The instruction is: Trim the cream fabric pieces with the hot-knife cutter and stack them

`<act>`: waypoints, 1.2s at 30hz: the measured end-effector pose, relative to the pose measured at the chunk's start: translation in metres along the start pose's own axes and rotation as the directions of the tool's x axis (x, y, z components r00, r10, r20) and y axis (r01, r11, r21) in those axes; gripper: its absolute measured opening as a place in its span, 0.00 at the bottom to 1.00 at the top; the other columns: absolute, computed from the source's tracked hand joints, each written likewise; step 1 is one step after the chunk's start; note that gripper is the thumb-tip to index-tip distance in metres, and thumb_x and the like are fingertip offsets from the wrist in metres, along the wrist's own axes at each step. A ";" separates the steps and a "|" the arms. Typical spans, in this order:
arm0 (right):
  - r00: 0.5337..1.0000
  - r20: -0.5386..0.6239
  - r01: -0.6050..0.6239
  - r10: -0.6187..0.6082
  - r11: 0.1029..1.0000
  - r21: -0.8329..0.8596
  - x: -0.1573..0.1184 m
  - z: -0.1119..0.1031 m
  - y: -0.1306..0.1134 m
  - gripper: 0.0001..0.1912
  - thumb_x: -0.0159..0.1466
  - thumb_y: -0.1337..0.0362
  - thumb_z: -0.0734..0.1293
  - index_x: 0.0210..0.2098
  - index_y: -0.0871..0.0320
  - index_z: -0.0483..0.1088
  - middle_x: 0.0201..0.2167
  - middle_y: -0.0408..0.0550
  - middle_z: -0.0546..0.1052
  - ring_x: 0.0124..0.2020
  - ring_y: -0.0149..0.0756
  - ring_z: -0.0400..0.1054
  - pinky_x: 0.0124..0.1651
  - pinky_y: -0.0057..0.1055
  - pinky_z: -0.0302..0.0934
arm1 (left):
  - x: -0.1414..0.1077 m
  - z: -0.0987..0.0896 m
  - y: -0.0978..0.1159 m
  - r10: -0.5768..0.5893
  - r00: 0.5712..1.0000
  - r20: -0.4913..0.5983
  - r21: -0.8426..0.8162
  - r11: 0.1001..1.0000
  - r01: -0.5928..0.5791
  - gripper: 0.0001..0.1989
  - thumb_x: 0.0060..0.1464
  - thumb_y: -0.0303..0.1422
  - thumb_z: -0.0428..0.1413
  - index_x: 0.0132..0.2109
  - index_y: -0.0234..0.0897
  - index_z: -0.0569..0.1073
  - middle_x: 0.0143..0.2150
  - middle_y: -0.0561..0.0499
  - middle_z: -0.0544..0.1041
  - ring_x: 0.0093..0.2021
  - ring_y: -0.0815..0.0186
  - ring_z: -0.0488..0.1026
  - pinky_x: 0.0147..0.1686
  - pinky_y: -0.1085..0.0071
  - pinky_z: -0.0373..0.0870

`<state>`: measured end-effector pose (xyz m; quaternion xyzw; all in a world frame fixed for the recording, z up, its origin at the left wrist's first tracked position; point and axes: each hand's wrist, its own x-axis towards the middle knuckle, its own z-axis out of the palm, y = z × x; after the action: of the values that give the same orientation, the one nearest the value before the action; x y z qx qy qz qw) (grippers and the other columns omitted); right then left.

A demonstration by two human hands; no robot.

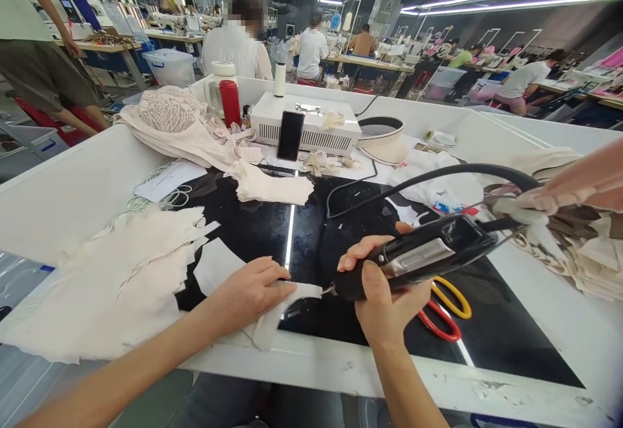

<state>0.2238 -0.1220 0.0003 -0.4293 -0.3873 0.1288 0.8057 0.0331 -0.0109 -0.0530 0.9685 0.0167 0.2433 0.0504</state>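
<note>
My right hand [384, 298] is wrapped round a black corded hand-held power tool [423, 256] with a silver panel. Its thin metal tip points left and meets the end of a narrow cream fabric piece [267, 324]. My left hand [250, 295] lies over that piece, fingers stretched out and pressing it against the glossy black mat [311, 246]. Under and beyond the left wrist shows a white sheet [217, 264]. Scissors [450, 311] with one red and one yellow handle lie right of my right hand, partly covered by it.
Cream fabric pieces [111, 278] are heaped at the left; more stacks [588, 246] lie at the right, where another person's hand [579, 181] reaches in by the cable. Behind are lace bras [170, 119], a phone [291, 134], a white vented box [311, 119] and a red bottle [230, 103].
</note>
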 end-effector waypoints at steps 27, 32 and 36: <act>0.999 0.001 0.036 -0.036 0.999 0.021 0.008 0.023 0.012 0.24 0.65 0.66 0.74 0.57 0.47 0.66 0.33 0.36 0.76 0.26 0.30 0.71 0.30 0.33 0.71 | -0.003 0.008 0.003 -0.099 0.995 -0.008 -0.130 0.987 0.097 0.12 0.74 0.28 0.52 0.57 0.34 0.78 0.51 0.45 0.78 0.50 0.60 0.76 0.51 0.60 0.80; 1.000 0.003 0.022 -0.023 1.000 0.004 0.009 0.024 0.012 0.24 0.65 0.68 0.73 0.57 0.47 0.66 0.32 0.36 0.76 0.26 0.30 0.71 0.31 0.33 0.72 | -0.003 0.010 0.003 -0.107 0.994 -0.018 -0.140 0.985 0.104 0.12 0.73 0.28 0.53 0.57 0.35 0.78 0.51 0.45 0.78 0.50 0.60 0.75 0.51 0.60 0.80; 0.999 -0.020 0.033 -0.033 0.999 -0.019 0.011 0.020 0.006 0.23 0.65 0.67 0.73 0.56 0.47 0.66 0.32 0.36 0.76 0.25 0.30 0.71 0.30 0.33 0.72 | -0.003 0.010 0.003 -0.101 0.995 -0.018 -0.127 0.987 0.098 0.12 0.74 0.29 0.52 0.57 0.35 0.78 0.51 0.45 0.78 0.50 0.60 0.75 0.51 0.60 0.80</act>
<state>0.2175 -0.1008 0.0079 -0.4318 -0.3874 0.1076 0.8074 0.0354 -0.0153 -0.0628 0.9584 0.0503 0.2526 0.1233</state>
